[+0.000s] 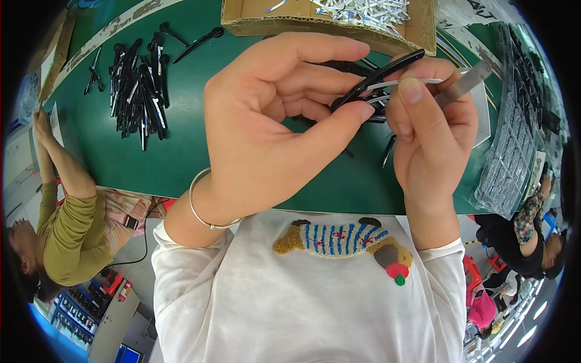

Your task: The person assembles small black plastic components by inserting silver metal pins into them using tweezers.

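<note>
overhead, a brown cardboard box sat at the far edge of the green table, filled with thin silvery metal strips. clear plastic bags lay stacked at the right edge, crinkled and glossy. a heap of black clips lay on the left part of the table, slim and shiny.

left hand was curled, thumb and fingers pinched on a black hair clip held above the table near the box. right hand was closed too, thumb pressed on a thin metal spring piece against the clip, and gripped a flat grey metal tool. a silver bangle circled the left wrist.
</note>
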`<state>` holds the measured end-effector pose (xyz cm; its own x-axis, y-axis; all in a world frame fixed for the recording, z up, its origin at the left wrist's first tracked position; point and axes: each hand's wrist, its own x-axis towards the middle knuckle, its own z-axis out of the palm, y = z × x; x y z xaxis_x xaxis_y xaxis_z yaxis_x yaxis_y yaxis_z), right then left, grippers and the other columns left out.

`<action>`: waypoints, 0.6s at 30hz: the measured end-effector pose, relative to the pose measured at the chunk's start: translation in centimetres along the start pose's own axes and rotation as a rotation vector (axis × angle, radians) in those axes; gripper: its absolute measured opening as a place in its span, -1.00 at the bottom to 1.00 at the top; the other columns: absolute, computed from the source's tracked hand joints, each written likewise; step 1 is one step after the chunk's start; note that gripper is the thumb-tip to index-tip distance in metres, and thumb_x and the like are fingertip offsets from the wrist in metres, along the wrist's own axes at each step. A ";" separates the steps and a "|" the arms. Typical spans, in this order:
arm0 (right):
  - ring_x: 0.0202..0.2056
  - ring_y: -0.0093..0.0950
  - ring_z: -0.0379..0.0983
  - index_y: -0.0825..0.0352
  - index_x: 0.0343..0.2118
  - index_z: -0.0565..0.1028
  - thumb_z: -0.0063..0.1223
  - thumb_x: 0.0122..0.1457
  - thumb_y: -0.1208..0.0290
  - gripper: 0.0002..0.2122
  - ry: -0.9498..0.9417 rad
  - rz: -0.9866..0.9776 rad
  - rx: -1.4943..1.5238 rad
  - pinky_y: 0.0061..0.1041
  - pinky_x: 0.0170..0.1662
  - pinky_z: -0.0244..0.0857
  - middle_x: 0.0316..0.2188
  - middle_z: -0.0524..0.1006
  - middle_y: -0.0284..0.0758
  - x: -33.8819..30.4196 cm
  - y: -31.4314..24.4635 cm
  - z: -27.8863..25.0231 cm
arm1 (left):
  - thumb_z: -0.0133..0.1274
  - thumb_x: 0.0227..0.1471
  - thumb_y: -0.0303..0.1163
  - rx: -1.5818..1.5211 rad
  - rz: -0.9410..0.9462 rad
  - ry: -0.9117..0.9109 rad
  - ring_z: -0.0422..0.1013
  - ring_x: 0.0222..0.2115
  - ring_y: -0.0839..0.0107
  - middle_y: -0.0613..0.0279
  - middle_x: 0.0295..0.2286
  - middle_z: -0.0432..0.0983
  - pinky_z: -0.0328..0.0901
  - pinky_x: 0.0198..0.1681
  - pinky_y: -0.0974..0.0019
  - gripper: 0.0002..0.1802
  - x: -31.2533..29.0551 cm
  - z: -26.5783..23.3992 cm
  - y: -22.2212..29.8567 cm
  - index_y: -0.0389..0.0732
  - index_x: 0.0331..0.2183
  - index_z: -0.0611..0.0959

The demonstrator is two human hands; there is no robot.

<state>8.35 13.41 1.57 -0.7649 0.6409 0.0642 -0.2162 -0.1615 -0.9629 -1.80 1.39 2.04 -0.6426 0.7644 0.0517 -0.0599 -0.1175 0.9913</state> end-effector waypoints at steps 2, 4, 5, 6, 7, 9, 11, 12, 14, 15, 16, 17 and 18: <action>-0.66 -0.71 0.08 0.43 -0.35 0.36 -0.06 0.10 0.52 -0.90 0.028 0.061 -0.007 -0.75 -0.60 -0.08 -0.60 0.35 -0.36 0.0 -0.1 0.1 | 0.10 -0.20 -0.76 -0.028 -0.020 -0.018 0.49 -0.36 0.47 0.04 -0.36 0.55 0.39 -0.29 0.52 -0.53 0.0 -0.1 0.0 -0.42 -0.13 0.46; -0.66 -0.71 0.08 0.45 -0.31 0.36 -0.08 0.11 0.50 -0.86 0.014 0.068 -0.019 -0.74 -0.60 -0.09 -0.66 0.28 -0.42 0.1 -0.2 0.1 | 0.11 -0.21 -0.75 -0.058 -0.024 0.000 0.49 -0.39 0.48 0.04 -0.39 0.56 0.39 -0.31 0.53 -0.52 0.0 0.0 -0.1 -0.41 -0.13 0.46; -0.66 -0.71 0.08 0.45 -0.31 0.36 -0.08 0.11 0.50 -0.86 0.013 0.069 -0.019 -0.74 -0.60 -0.09 -0.66 0.28 -0.42 0.1 -0.2 0.0 | 0.11 -0.21 -0.75 -0.058 -0.025 0.001 0.49 -0.39 0.48 0.04 -0.39 0.56 0.39 -0.31 0.53 -0.52 0.0 0.0 0.0 -0.41 -0.13 0.46; -0.66 -0.70 0.08 0.45 -0.31 0.36 -0.08 0.11 0.49 -0.86 0.005 0.086 -0.023 -0.73 -0.60 -0.08 -0.65 0.29 -0.42 0.1 -0.3 -0.2 | 0.12 -0.21 -0.75 -0.064 -0.039 -0.006 0.49 -0.40 0.49 0.04 -0.39 0.56 0.39 -0.33 0.54 -0.52 0.1 -0.1 0.1 -0.41 -0.13 0.46; -0.65 -0.70 0.09 0.45 -0.30 0.36 -0.09 0.11 0.49 -0.85 -0.004 0.104 -0.026 -0.72 -0.60 -0.07 -0.64 0.31 -0.41 0.1 -0.3 -0.3 | 0.12 -0.21 -0.74 -0.070 -0.053 -0.013 0.49 -0.42 0.50 0.03 -0.39 0.56 0.39 -0.34 0.54 -0.52 0.1 -0.2 0.2 -0.41 -0.13 0.46; -0.65 -0.70 0.09 0.46 -0.29 0.36 -0.09 0.11 0.49 -0.85 0.002 0.125 -0.015 -0.72 -0.60 -0.07 -0.62 0.32 -0.40 0.1 -0.5 -0.3 | 0.12 -0.20 -0.74 -0.072 -0.049 -0.009 0.49 -0.43 0.50 0.04 -0.40 0.56 0.39 -0.35 0.55 -0.52 0.1 -0.2 0.2 -0.41 -0.13 0.46; -0.65 -0.70 0.10 0.46 -0.28 0.35 -0.10 0.12 0.49 -0.84 0.010 0.146 -0.002 -0.72 -0.60 -0.06 -0.60 0.33 -0.38 0.1 -0.5 -0.2 | 0.12 -0.20 -0.73 -0.074 -0.045 -0.005 0.49 -0.45 0.51 0.04 -0.41 0.56 0.38 -0.37 0.55 -0.53 0.1 -0.2 0.1 -0.41 -0.14 0.46; -0.65 -0.70 0.10 0.46 -0.28 0.35 -0.09 0.11 0.49 -0.84 0.006 0.114 -0.007 -0.72 -0.59 -0.05 -0.56 0.35 -0.36 0.1 -0.4 -0.2 | 0.12 -0.20 -0.74 -0.060 -0.031 -0.006 0.49 -0.43 0.50 0.05 -0.40 0.56 0.39 -0.36 0.55 -0.53 0.0 -0.1 0.1 -0.41 -0.14 0.46; -0.65 -0.70 0.11 0.47 -0.28 0.35 -0.09 0.11 0.50 -0.84 0.002 0.083 -0.013 -0.73 -0.59 -0.05 -0.53 0.37 -0.34 0.0 -0.2 -0.2 | 0.12 -0.20 -0.74 -0.046 -0.017 -0.007 0.50 -0.42 0.49 0.05 -0.40 0.56 0.39 -0.35 0.54 -0.53 0.0 0.0 0.0 -0.42 -0.14 0.46; -0.65 -0.70 0.11 0.47 -0.28 0.35 -0.09 0.11 0.51 -0.85 -0.009 0.061 -0.008 -0.73 -0.59 -0.05 -0.51 0.38 -0.33 0.0 -0.1 -0.2 | 0.12 -0.20 -0.75 -0.039 -0.003 -0.005 0.50 -0.40 0.48 0.06 -0.39 0.56 0.40 -0.33 0.53 -0.53 -0.1 0.0 0.0 -0.42 -0.14 0.46; -0.64 -0.70 0.11 0.47 -0.28 0.35 -0.08 0.11 0.51 -0.85 -0.021 0.039 -0.002 -0.73 -0.59 -0.04 -0.49 0.38 -0.31 0.0 -0.1 -0.1 | 0.11 -0.21 -0.76 -0.032 0.012 -0.004 0.50 -0.38 0.46 0.06 -0.38 0.55 0.41 -0.31 0.52 -0.53 -0.1 0.1 0.0 -0.42 -0.14 0.46; -0.64 -0.70 0.11 0.47 -0.28 0.35 -0.08 0.11 0.51 -0.85 -0.021 0.039 -0.002 -0.73 -0.59 -0.04 -0.49 0.38 -0.31 -0.1 0.0 -0.1 | 0.11 -0.21 -0.76 -0.032 0.012 -0.004 0.50 -0.38 0.46 0.06 -0.38 0.55 0.41 -0.31 0.52 -0.53 -0.2 0.1 0.0 -0.42 -0.14 0.46; -0.64 -0.71 0.11 0.46 -0.29 0.35 -0.08 0.11 0.52 -0.86 -0.010 0.022 -0.008 -0.73 -0.59 -0.04 -0.49 0.38 -0.32 -0.1 0.0 0.0 | 0.11 -0.21 -0.77 -0.022 0.026 -0.004 0.50 -0.37 0.45 0.05 -0.36 0.55 0.41 -0.29 0.51 -0.52 -0.3 0.1 0.0 -0.42 -0.14 0.46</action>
<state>8.42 13.38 1.52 -0.7754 0.6298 0.0458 -0.1943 -0.1689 -0.9663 -1.60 1.23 2.05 -0.6412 0.7635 0.0775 -0.0604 -0.1508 0.9867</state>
